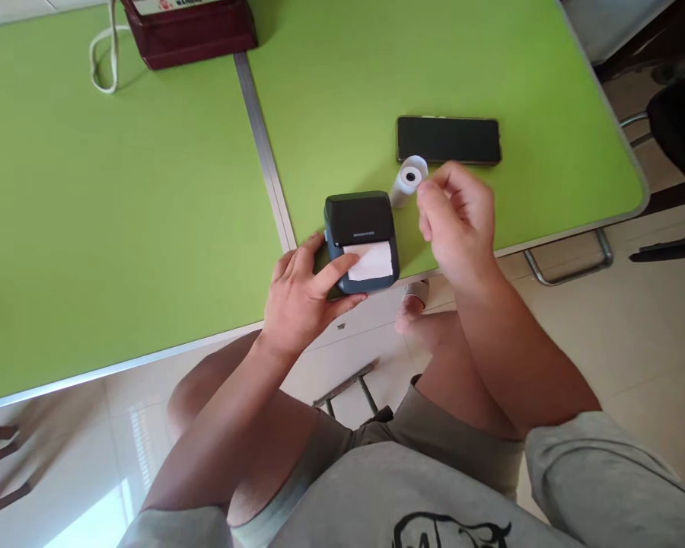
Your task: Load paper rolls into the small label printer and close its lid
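A small dark portable printer lies at the near edge of the green table, a strip of white paper on its front part. My left hand grips it from the left, with one finger pressing on the paper and the thumb along the near side. My right hand is closed, thumb and fingers pinched together and slightly blurred. Its fingertips are right beside a white paper roll with a dark core and a loose curl of paper. Whether they hold anything is hidden from me.
A black phone lies behind the paper roll. A metal seam crosses the green table. At the far left stand a dark red box and a white cord. My legs are below the near edge.
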### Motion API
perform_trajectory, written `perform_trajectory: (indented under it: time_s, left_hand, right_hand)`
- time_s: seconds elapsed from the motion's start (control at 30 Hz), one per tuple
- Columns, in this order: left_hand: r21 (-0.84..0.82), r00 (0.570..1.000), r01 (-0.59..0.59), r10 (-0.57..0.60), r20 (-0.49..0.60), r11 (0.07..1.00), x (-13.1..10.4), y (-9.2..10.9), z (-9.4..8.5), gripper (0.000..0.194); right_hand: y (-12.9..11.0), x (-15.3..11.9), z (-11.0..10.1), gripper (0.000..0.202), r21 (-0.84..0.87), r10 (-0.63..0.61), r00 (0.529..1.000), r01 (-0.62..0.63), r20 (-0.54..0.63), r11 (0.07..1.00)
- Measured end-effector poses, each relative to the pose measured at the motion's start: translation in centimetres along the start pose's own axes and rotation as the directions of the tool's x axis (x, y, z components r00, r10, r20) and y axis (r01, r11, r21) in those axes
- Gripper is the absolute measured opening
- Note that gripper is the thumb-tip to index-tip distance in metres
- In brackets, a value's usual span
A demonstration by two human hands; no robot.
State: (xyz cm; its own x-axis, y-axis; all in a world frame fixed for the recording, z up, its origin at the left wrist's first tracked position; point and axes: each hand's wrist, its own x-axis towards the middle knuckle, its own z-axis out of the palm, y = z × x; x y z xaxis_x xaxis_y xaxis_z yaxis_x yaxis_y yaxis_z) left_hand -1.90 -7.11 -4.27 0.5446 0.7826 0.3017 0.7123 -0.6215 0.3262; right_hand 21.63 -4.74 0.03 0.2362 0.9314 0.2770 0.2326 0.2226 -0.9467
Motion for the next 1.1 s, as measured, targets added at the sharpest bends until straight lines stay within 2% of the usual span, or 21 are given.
perform_trajectory:
  time_s: [0.1,0.2,0.3,0.37,0.5,0.63,0.77,0.87,0.97,1.1]
  left_hand:
    - [-0.009,1.000,-0.004,0.004,-0.012,1.000,0.0,-0.1,0.3,0.062]
    - [-0.005,1.000,0.006,-0.006,-0.020,1.000,0.1,0.0,0.4,0.075]
    - [0.011,0.999,0.053,-0.053,0.002,0.999,0.2,0.3,0.3,0.086]
    - [0.006,0.997,0.077,-0.077,0.019,0.997,0.4,0.5,0.1,0.085]
    - [0.001,0.994,0.111,-0.111,0.013,0.994,0.7,0.8,-0.1,0.079]
    - [0.022,0.996,0.092,-0.092,-0.004,0.995,0.7,0.9,0.1,0.079]
    - [0.016,0.992,0.130,-0.130,-0.002,0.991,0.7,0.8,0.5,0.099]
    - [-0.005,0.984,0.178,-0.177,0.020,0.984,0.8,0.8,0.6,0.109]
    - [-0.048,0.979,0.198,-0.196,0.047,0.979,0.9,0.6,0.3,0.105]
    - [-0.131,0.983,0.184,-0.178,0.053,0.974,1.0,-0.1,-0.2,0.099]
  right_hand:
    - [0.7,-0.9,-0.3,0.051,-0.102,0.186,0.975,-0.174,0.124,0.980]
    - [1.2,-1.1,-0.3,0.053,-0.218,0.268,0.941,-0.222,0.209,0.950]
    - [1.0,-0.6,-0.4,0.051,-0.212,0.330,0.903,-0.278,0.274,0.937]
    - [0.8,-0.1,-0.5,0.051,-0.216,0.355,0.881,-0.298,0.314,0.930]
    - [0.4,0.3,-0.7,0.051,-0.283,0.337,0.875,-0.244,0.349,0.928]
    - [0.5,0.3,-0.7,0.051,-0.298,0.319,0.871,-0.213,0.373,0.930]
    - [0.9,-0.1,-0.6,0.054,-0.343,0.315,0.874,-0.186,0.370,0.921]
    - [1.5,-0.3,-0.6,0.062,-0.344,0.276,0.900,-0.155,0.338,0.926]
    - [2.1,-0.5,-0.6,0.071,-0.312,0.243,0.912,-0.137,0.331,0.940]
    - [2.0,-0.6,-0.7,0.074,-0.307,0.254,0.897,-0.143,0.362,0.941]
